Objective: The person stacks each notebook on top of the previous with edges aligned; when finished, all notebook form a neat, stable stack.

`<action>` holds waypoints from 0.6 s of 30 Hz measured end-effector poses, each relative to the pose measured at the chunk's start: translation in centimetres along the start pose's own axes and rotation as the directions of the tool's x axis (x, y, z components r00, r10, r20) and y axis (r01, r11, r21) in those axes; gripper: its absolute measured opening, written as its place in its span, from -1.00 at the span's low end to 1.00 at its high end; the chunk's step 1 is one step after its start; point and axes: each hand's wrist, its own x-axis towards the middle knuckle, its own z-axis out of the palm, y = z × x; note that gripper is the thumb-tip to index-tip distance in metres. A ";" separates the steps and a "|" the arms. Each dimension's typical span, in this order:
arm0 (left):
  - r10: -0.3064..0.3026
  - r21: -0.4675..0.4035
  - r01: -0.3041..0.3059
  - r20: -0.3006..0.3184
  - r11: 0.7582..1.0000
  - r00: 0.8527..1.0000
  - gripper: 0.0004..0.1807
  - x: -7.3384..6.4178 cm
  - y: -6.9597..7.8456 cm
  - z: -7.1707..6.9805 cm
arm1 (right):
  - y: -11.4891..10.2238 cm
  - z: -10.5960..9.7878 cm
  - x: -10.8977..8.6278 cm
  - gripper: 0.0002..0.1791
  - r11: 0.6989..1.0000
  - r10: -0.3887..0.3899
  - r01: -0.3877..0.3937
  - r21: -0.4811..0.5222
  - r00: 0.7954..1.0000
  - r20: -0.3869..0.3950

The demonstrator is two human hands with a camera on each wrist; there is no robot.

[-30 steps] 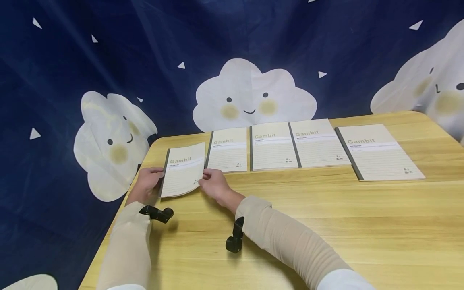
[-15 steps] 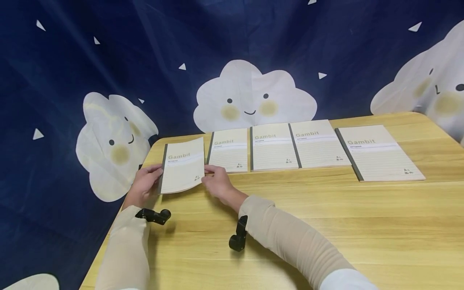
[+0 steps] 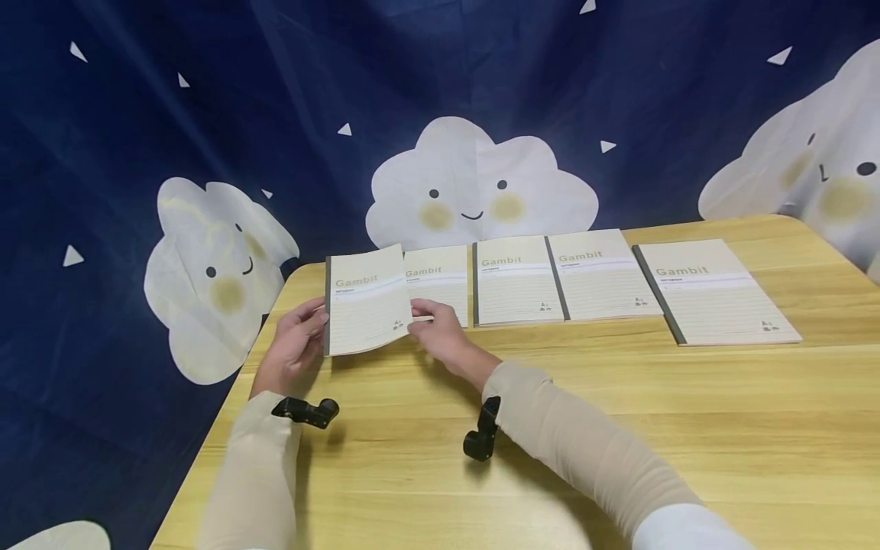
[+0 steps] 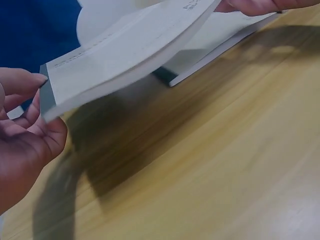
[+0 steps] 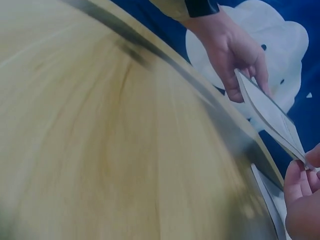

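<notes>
A cream notebook (image 3: 367,305) with a dark spine and "Gambit" on its cover hangs above the table, its lower edge bowed. My left hand (image 3: 297,340) pinches the spine side, thumb on top and fingers beneath, as the left wrist view shows. On the opposite edge, my right hand (image 3: 443,336) pinches the lower right part between thumb and fingers. Behind it, a second notebook (image 3: 440,283) lies flat, partly covered by the held one in the head view. In the left wrist view the held notebook (image 4: 125,55) casts a shadow on the wood.
Three more matching notebooks continue the row to the right: one in the middle (image 3: 519,283), one beside it (image 3: 605,279), and one at the far right (image 3: 718,294) set slightly apart. The wooden table (image 3: 550,367) ends at a dark blue cloud-patterned curtain (image 3: 309,92).
Both hands have lifted the notebook off its place at the left and carried it rightward and up, so it now overlaps the second notebook. The other notebooks stay put.
</notes>
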 end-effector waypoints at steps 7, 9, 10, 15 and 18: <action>0.090 -0.106 -0.081 0.083 0.991 0.993 -0.51 0.7 -1.0 2.7 | 0.0 -3.5 -0.5 -0.42 1.000 -0.021 0.021 -0.011 1.000 0.003; 0.100 -0.100 -0.091 0.087 0.991 0.991 -0.50 0.8 -1.1 3.7 | 0.0 -4.5 -0.6 -0.42 0.999 -0.033 0.033 -0.014 0.999 0.003; 0.103 -0.095 -0.094 0.087 0.991 0.991 -0.49 0.9 -1.2 4.2 | -0.1 -5.0 -0.7 -0.42 0.999 -0.036 0.036 -0.014 0.999 0.003; 0.110 -0.095 -0.105 0.048 0.990 0.993 -0.49 1.3 -1.5 7.1 | -0.5 -7.6 -1.3 -0.41 0.997 -0.053 0.052 -0.054 0.999 -0.012; 0.115 -0.113 -0.115 -0.008 0.987 0.993 -0.51 1.7 -1.9 9.1 | -0.7 -9.1 -1.8 -0.41 0.995 -0.067 0.065 -0.076 0.997 -0.023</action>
